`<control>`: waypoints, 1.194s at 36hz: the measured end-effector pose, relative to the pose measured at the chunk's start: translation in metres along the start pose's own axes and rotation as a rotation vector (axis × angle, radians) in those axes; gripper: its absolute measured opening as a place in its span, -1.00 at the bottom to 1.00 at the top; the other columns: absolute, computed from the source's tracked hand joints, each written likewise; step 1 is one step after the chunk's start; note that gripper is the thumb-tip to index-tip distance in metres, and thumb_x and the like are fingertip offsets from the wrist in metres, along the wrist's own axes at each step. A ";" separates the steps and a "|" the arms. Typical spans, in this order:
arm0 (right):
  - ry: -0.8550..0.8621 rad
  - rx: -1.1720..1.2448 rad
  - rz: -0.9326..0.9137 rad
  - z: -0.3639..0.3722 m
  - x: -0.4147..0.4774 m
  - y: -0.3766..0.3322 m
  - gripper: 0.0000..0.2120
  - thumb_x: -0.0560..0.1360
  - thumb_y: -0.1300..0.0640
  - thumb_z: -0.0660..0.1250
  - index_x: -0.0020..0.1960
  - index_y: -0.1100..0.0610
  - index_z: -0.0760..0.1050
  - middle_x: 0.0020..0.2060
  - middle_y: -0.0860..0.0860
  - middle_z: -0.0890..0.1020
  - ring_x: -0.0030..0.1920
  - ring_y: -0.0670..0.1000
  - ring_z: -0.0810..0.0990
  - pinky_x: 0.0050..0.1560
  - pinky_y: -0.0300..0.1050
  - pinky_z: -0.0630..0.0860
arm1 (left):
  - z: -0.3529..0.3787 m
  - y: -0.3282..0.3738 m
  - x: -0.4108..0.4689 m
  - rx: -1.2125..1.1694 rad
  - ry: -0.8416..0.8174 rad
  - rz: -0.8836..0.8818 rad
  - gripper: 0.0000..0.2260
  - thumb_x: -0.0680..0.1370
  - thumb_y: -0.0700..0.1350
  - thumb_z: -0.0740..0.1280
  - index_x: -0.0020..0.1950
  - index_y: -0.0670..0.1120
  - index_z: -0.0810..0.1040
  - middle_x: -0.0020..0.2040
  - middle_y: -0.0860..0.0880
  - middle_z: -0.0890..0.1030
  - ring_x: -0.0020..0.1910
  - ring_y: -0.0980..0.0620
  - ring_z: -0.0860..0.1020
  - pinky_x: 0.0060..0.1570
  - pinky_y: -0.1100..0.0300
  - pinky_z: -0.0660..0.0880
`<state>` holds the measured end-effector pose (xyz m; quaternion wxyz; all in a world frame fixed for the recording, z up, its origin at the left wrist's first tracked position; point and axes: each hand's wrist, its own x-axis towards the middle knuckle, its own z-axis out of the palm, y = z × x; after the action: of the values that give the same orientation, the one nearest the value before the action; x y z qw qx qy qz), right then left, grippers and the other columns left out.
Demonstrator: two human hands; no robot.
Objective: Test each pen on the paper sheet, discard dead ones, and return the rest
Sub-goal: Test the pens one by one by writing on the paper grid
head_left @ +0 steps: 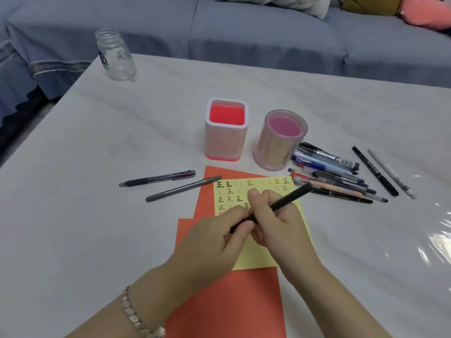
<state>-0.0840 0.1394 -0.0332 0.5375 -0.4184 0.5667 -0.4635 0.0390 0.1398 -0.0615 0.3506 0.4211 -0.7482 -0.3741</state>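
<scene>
A blue-grey sofa (244, 32) ran across the top of the frame behind the pale table (122, 142). Orange sheets (231, 301) lay at lower centre, probably as backing, with the yellow paper sheet (258, 257) on top of them. Its upper part was already filled with rows of test marks, some bold and some faint.

Just above the paper stood a square pink holder (225, 140) and, beside it to the right, a round pink holder (278, 145). Both showed their coloured bottoms, which suggested the pens had been taken out for sorting. A clear glass jar (116, 57) stood far off at upper left.

A pile of pens (336, 176) lay right of the round holder, with a black marker (374, 170) and a grey refill (390, 173) a little apart from it. Left of the paper lay a dark clicker pen (158, 178) and a grey pen (183, 188), seemingly set aside as a separate group. Which group was tested could not be told.

The black pen (290, 197) under test was held slantwise above the yellow sheet. The right grip (280, 223) was curled closed around its barrel. The left grip (212, 242) pinched its lower end between thumb and fingers, likely working a cap. Whether the cap was coming off or going on could not be told.
</scene>
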 end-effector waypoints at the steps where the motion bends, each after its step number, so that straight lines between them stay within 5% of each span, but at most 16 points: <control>1: 0.001 0.012 -0.010 0.001 0.000 0.001 -0.62 0.55 0.14 0.21 -0.41 0.12 0.19 -0.64 -0.08 0.23 -0.60 -0.10 0.18 -0.55 -0.32 0.17 | 0.000 -0.001 -0.001 -0.018 -0.003 -0.014 -0.85 0.51 0.00 0.16 -0.07 0.02 0.50 -0.40 0.01 0.48 -0.48 0.13 0.34 -0.44 0.35 0.25; 9: 0.034 0.057 -0.076 -0.009 -0.003 0.004 -0.68 0.50 0.13 0.22 -0.38 0.17 0.26 -0.68 -0.03 0.28 -0.62 -0.08 0.21 -0.58 -0.32 0.16 | -0.006 -0.006 -0.006 0.173 -0.055 -0.091 -0.73 0.59 0.16 0.00 0.14 0.13 0.41 -0.42 0.17 0.45 -0.39 0.19 0.41 -0.37 0.34 0.27; 12: 0.103 -0.064 -0.234 -0.023 -0.002 0.012 -0.79 0.51 0.07 0.23 -0.25 0.15 0.46 -0.60 0.04 0.50 -0.59 -0.06 0.38 -0.52 -0.33 0.31 | -0.012 -0.024 -0.008 0.347 0.111 -0.207 -0.73 0.63 -0.04 0.00 0.31 0.04 0.30 -0.10 0.14 0.53 -0.11 0.17 0.47 -0.14 0.27 0.34; 14: 0.057 -0.232 -0.320 -0.034 -0.002 0.029 -0.84 0.52 -0.02 0.25 -0.14 -0.04 0.57 -0.36 -0.02 0.66 -0.40 -0.09 0.57 -0.32 -0.36 0.43 | -0.016 -0.039 -0.009 0.417 0.169 -0.229 -0.69 0.62 -0.10 -0.02 0.30 -0.06 0.37 0.04 0.04 0.50 0.04 0.06 0.42 -0.07 0.19 0.34; 16: 0.023 -0.489 -0.333 -0.044 -0.001 0.048 -0.87 0.50 -0.15 0.24 -0.08 -0.19 0.54 -0.13 -0.23 0.66 -0.06 -0.19 0.60 0.00 -0.41 0.41 | -0.019 -0.054 -0.011 0.449 0.183 -0.175 -0.59 0.55 -0.02 -0.06 0.18 -0.14 0.49 -0.11 0.09 0.46 -0.09 0.05 0.35 -0.17 0.20 0.30; 19: -0.135 -0.902 -0.387 -0.056 0.002 0.072 -0.63 0.40 -0.35 0.15 0.10 -0.19 0.40 0.29 -0.26 0.37 0.36 -0.19 0.29 0.32 -0.22 0.19 | -0.021 -0.073 -0.015 0.487 0.175 -0.155 -0.59 0.48 -0.05 -0.03 0.07 -0.12 0.55 -0.20 0.13 0.46 -0.16 0.05 0.32 -0.15 0.14 0.35; 22: -0.259 -1.035 -0.334 -0.058 0.006 0.084 -0.29 0.26 -0.54 0.05 0.24 -0.13 0.35 0.42 -0.22 0.08 0.42 -0.32 -0.11 0.44 -0.21 -0.13 | -0.020 -0.082 -0.018 0.501 0.143 -0.116 -0.65 0.50 -0.15 0.03 0.12 -0.20 0.53 -0.05 -0.09 0.59 -0.03 0.04 0.38 0.04 0.23 0.31; 26: -0.272 -1.093 -0.327 -0.055 0.008 0.089 -0.17 0.23 -0.58 -0.07 0.31 -0.11 0.29 0.44 -0.20 -0.01 0.41 -0.33 -0.21 0.45 -0.23 -0.29 | -0.014 -0.076 -0.016 0.545 0.137 -0.011 -0.69 0.51 -0.19 0.09 0.23 -0.21 0.39 0.12 -0.20 0.57 0.20 -0.05 0.37 0.29 0.13 0.21; 31: -0.275 -1.063 -0.395 -0.049 0.008 0.091 -0.21 0.26 -0.55 0.00 0.29 -0.08 0.33 0.44 -0.17 0.09 0.44 -0.29 -0.12 0.44 -0.24 -0.25 | 0.000 -0.063 -0.019 0.517 -0.053 0.072 -0.53 0.52 0.04 0.17 0.35 -0.19 0.36 0.32 -0.13 0.47 0.35 0.01 0.29 0.38 0.13 0.11; 34: -0.202 -0.974 -0.433 -0.048 0.007 0.091 -0.40 0.35 -0.42 0.15 0.22 -0.05 0.41 0.37 -0.16 0.31 0.43 -0.24 0.12 0.45 -0.19 -0.04 | 0.007 -0.068 -0.020 0.624 -0.156 0.041 -0.41 0.50 0.19 0.14 0.38 -0.17 0.38 0.39 -0.08 0.40 0.40 0.05 0.22 0.37 0.08 0.08; 37: 0.004 -0.763 -0.423 -0.048 0.002 0.081 -0.62 0.45 -0.34 0.09 0.10 -0.16 0.44 0.06 -0.20 0.58 0.16 -0.14 0.47 0.23 -0.20 0.35 | 0.010 -0.074 -0.021 0.667 -0.162 -0.002 -0.38 0.48 0.26 0.11 0.39 -0.12 0.39 0.41 -0.02 0.38 0.42 0.08 0.20 0.36 0.03 0.06; 40: 0.112 -0.509 -0.364 -0.049 0.003 0.071 -0.55 0.42 -0.45 -0.04 0.07 -0.21 0.39 -0.15 -0.21 0.62 -0.06 -0.17 0.56 -0.03 -0.39 0.40 | 0.010 -0.076 -0.020 0.668 -0.140 -0.002 -0.38 0.46 0.29 0.11 0.38 -0.07 0.41 0.41 0.03 0.37 0.42 0.10 0.21 0.35 0.00 0.06; 43: 0.139 -0.330 -0.361 -0.045 0.009 0.063 -0.49 0.41 -0.46 -0.02 0.10 -0.13 0.38 -0.17 -0.19 0.60 -0.17 -0.17 0.55 -0.13 -0.34 0.44 | 0.010 -0.078 -0.019 0.656 -0.114 0.000 -0.38 0.44 0.31 0.13 0.37 -0.03 0.42 0.40 0.07 0.37 0.42 0.12 0.19 0.35 -0.04 0.04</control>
<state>-0.1284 0.1475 -0.0972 0.3302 -0.5619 0.5864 -0.4809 0.0668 0.1314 -0.1370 0.1538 0.4898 -0.8473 -0.1365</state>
